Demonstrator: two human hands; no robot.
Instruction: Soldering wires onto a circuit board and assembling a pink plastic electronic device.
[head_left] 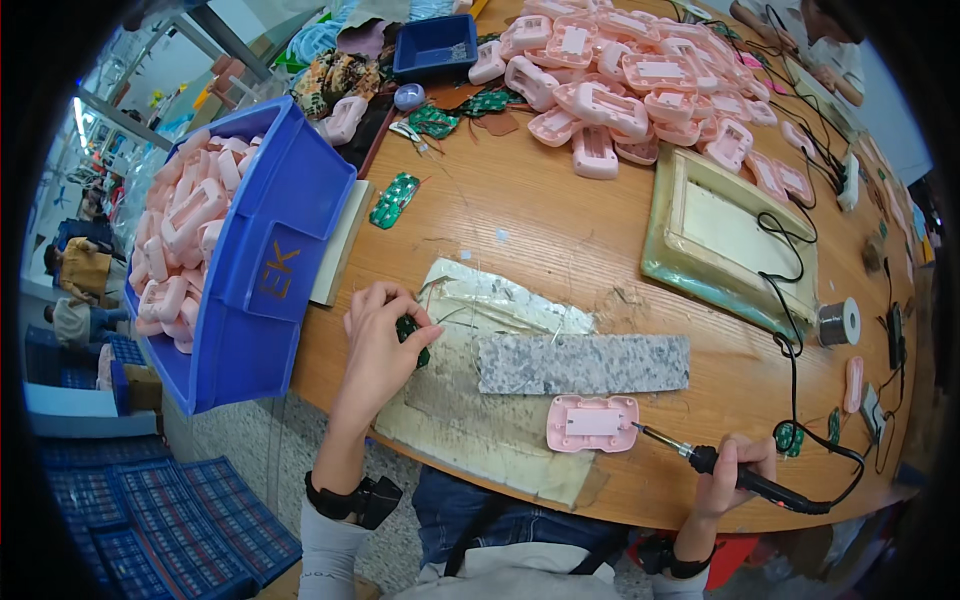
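My left hand (385, 325) is closed on a small green circuit board (408, 335) above the left side of a worn work mat (440, 420). Thin wires run near its fingers. In my right hand (735, 470) is a soldering iron (705, 458) with a black handle, its tip pointing left. That tip is at the right edge of a pink plastic shell (592, 423); whether they touch I cannot tell. The shell lies with its inside facing up, just below a speckled grey strip (583, 363).
A large heap of pink shells (640, 75) covers the far side. At the left stands a blue bin (275, 260) full of them. A cream tray (740, 240), a solder spool (838, 322) and the iron's black cable (790, 400) lie right. Another person (830, 55) sits at far right.
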